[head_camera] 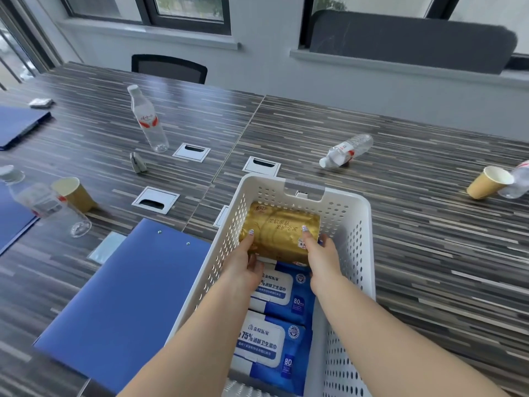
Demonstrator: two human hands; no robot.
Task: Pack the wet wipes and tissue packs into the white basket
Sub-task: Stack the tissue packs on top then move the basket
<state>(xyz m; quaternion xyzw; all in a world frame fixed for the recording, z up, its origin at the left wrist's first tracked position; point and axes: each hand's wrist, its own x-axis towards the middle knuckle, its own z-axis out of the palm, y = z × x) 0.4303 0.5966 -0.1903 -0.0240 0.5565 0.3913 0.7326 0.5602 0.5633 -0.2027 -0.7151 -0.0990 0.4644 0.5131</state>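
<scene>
A white perforated basket (355,224) stands on the striped table in front of me. In its far end lies a gold tissue pack (279,230). My left hand (243,262) grips the pack's left near corner, and my right hand (320,253) grips its right near corner, both with fingers over the top. Closer to me in the basket lie two blue wet wipes packs, one (289,293) partly under my hands and one (269,348) nearest me.
A blue folder (123,305) lies just left of the basket. Water bottles (147,118) (346,150) and paper cups (76,193) (488,181) are scattered on the table. Cable ports (156,200) sit in the table's middle. A chair (169,68) stands at the far side.
</scene>
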